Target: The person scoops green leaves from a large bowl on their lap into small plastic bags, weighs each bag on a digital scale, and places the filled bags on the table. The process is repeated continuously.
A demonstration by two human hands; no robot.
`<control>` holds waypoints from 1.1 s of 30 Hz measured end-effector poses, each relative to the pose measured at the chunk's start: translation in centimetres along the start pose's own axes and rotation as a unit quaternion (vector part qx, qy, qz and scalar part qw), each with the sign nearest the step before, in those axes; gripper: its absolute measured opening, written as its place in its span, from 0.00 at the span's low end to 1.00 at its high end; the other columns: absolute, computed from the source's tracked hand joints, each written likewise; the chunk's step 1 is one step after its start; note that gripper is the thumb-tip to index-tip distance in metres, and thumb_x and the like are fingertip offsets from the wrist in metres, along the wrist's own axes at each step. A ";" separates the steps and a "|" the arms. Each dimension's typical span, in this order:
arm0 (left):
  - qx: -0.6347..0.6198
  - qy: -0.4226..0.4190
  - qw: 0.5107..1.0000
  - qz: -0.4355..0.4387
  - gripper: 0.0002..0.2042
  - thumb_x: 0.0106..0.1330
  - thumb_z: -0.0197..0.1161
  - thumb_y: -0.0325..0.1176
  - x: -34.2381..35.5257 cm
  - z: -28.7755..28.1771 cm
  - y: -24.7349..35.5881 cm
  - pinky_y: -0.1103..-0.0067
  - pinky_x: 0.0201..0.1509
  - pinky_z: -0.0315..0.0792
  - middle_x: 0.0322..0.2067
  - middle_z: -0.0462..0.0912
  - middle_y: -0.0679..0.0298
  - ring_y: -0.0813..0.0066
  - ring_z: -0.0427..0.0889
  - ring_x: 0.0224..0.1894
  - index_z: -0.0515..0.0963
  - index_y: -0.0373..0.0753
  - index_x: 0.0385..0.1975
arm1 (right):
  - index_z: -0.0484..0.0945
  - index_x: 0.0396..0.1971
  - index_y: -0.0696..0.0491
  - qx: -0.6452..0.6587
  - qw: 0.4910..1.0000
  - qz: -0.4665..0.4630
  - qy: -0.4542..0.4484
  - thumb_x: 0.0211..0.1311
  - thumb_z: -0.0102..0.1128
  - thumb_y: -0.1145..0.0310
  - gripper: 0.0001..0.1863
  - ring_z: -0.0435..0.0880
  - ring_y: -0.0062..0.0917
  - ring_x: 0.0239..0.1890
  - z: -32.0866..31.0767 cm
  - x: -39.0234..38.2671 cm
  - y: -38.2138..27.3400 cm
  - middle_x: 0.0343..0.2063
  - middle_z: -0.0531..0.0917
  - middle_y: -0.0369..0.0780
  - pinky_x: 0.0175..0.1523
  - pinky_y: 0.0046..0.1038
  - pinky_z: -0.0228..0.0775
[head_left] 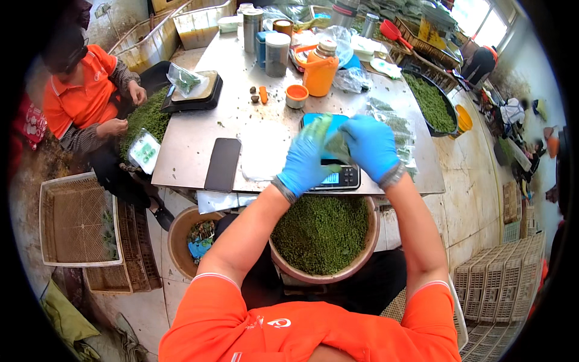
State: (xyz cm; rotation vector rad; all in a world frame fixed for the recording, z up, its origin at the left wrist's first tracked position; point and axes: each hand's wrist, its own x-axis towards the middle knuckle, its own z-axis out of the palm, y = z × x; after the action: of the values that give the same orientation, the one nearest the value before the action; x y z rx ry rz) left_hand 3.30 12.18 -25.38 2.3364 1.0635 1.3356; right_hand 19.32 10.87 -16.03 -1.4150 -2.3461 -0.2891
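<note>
Both my hands wear blue gloves and meet over a small digital scale [348,180] at the table's front edge. Between them is a small clear plastic bag [338,146] with green contents. My right hand [371,145] pinches the bag's upper part with curled fingers. On the bag's left side, my left hand [306,158] grips it, its green-stained fingers pointing away from me and somewhat blurred. The hands and bag partly cover the scale's blue platform [315,119]. Below the table edge, a wide tub [375,232] full of small green peppercorn-like berries stands between my knees.
Several filled flat bags [398,130] lie right of my hands. A phone [222,165], an orange flask [320,69] and a cup [297,96] stand or lie on the metal table [259,130]. At left, a co-worker [81,96] sits by another scale [194,95]. Crates [500,277] are stacked right.
</note>
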 end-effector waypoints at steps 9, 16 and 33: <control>-0.419 -0.237 0.840 -0.251 0.24 0.52 0.73 0.27 -6.0 1.5 5.6 0.78 0.53 0.73 0.43 0.81 0.62 0.77 0.78 0.44 0.73 0.33 0.50 | 0.81 0.48 0.52 0.296 0.888 0.197 -0.291 0.53 0.65 0.67 0.20 0.85 0.33 0.31 -11.7 -4.5 -2.8 0.31 0.85 0.45 0.41 0.30 0.77; -0.454 -0.169 0.856 -0.182 0.33 0.55 0.71 0.29 -10.7 2.9 9.3 0.77 0.58 0.71 0.53 0.78 0.57 0.73 0.77 0.53 0.65 0.36 0.63 | 0.83 0.42 0.49 0.278 0.873 0.048 -0.398 0.53 0.66 0.58 0.17 0.84 0.36 0.34 -8.0 -10.2 -3.8 0.35 0.84 0.46 0.46 0.34 0.75; -0.228 -0.140 0.954 -0.133 0.30 0.52 0.73 0.34 -14.1 4.4 8.9 0.75 0.50 0.77 0.48 0.81 0.53 0.64 0.83 0.49 0.73 0.42 0.58 | 0.78 0.48 0.53 0.254 0.880 -0.014 -0.401 0.52 0.64 0.60 0.23 0.82 0.44 0.39 -0.7 -16.5 -4.1 0.36 0.83 0.49 0.46 0.38 0.74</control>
State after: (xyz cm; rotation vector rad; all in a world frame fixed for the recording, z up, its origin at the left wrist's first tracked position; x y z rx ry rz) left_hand 6.71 -3.33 -32.16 1.8919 0.8365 0.9858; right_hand 22.79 -4.54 -22.27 -1.3682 -2.7258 1.0337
